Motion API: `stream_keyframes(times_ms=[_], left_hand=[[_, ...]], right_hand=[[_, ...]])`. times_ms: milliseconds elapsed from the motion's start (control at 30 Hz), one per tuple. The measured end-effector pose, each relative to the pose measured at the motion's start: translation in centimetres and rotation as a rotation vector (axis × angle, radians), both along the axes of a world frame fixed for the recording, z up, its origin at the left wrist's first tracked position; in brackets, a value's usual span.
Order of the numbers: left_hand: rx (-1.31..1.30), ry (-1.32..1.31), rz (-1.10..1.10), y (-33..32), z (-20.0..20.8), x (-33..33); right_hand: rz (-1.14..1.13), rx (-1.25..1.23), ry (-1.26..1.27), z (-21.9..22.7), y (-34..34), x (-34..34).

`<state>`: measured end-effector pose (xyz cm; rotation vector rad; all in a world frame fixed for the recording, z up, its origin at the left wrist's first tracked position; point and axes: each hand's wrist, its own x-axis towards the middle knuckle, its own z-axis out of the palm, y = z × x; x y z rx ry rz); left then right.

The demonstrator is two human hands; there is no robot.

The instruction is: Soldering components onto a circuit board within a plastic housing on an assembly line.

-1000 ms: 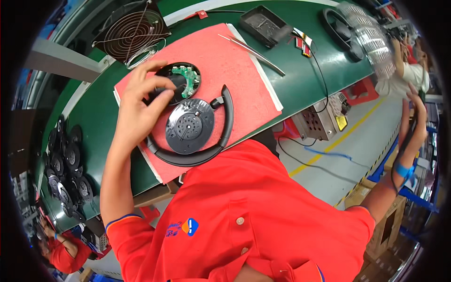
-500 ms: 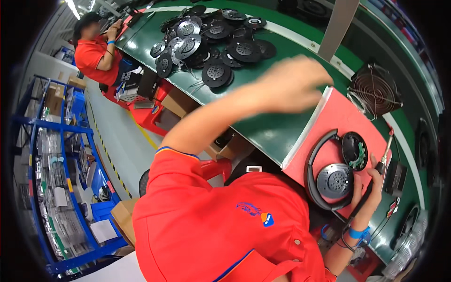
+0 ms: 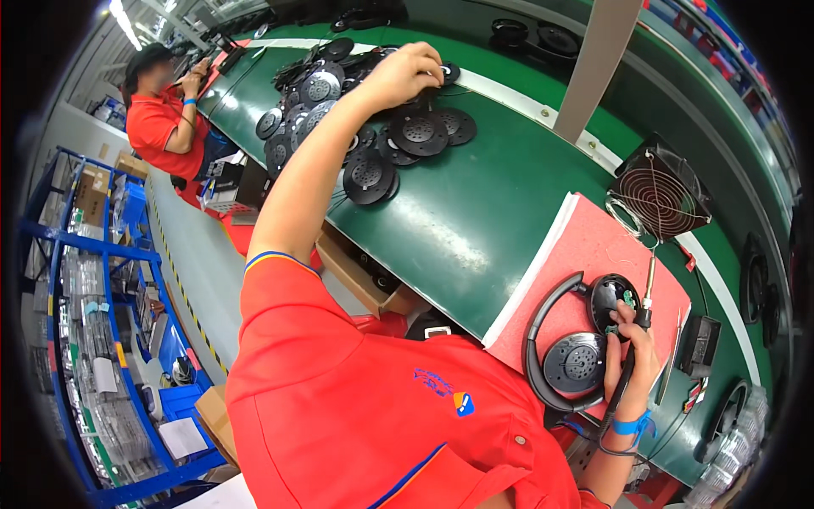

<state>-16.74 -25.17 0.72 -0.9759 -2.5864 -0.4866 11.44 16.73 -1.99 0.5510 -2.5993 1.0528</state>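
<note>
My left hand [image 3: 405, 75] is stretched out over a pile of round black speaker parts [image 3: 420, 133]. Its fingers are bent down and close together among the parts at the pile's far side; what they grip is hidden. In my right hand [image 3: 632, 352] is a soldering iron [image 3: 646, 310], its metal tip pointing away from me. The same hand rests against a black headphone [image 3: 532, 360] lying on a pink mat [image 3: 555, 276]. One opened ear cup [image 3: 606, 297] shows a green circuit board; the other holds a round perforated plate [image 3: 575, 362].
A square fan with a wire guard [image 3: 657, 199] stands behind the mat. Right of the mat are tweezers [image 3: 670, 356] and a black box [image 3: 700, 343]. A metal post [image 3: 598, 72] rises at the bench's far side. Another person [image 3: 165, 114] works at far left, beyond a blue shelf rack [image 3: 102, 246].
My left hand has swung left and away from me, from beside the mat to the pile. My right hand keeps the soldering iron and has shifted onto the headphone. The whole view has shifted slightly.
</note>
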Motion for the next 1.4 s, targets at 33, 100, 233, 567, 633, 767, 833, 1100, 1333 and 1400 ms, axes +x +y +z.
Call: stream_keyframes(times_ms=[33,100,233,567,633,767,833,1100,1333,1400], left_hand=[[0.02,-0.021,0.049,0.0,0.4,0.3],[-0.156,-0.014,0.071,1.0,0.4,0.2],[-0.409,-0.006,0.041,1.0,-0.5,-0.3],[0.473,-0.406,-0.027,4.8,4.3,3.2],[0.559,-0.57,-0.111,8.2,5.7,6.6],[0.497,-1.131,-0.222,15.8,5.5,13.6],[0.453,-1.377,-0.352,19.1,4.5,16.0],[0.416,-1.449,-0.47,25.4,1.9,18.9],[0.52,-1.349,-0.432,26.4,1.2,19.4],[0.567,-1.292,-0.48,26.6,1.2,19.3]], right_hand=[[0.012,-0.002,0.008,0.1,0.0,0.0],[0.012,0.015,0.023,0.0,0.1,0.0],[-0.001,0.019,0.046,-0.1,0.1,0.2],[-0.004,-0.048,0.092,-0.6,0.6,0.6],[-0.015,-0.037,0.101,-0.4,0.8,0.7],[-0.014,-0.066,0.148,-0.1,0.9,0.4],[-0.038,-0.178,0.137,0.5,0.8,0.3],[-0.147,-0.7,0.018,1.0,-0.1,1.0],[-0.183,-0.622,0.108,1.0,0.4,0.7],[-0.192,-0.584,0.153,1.1,0.5,0.3]])
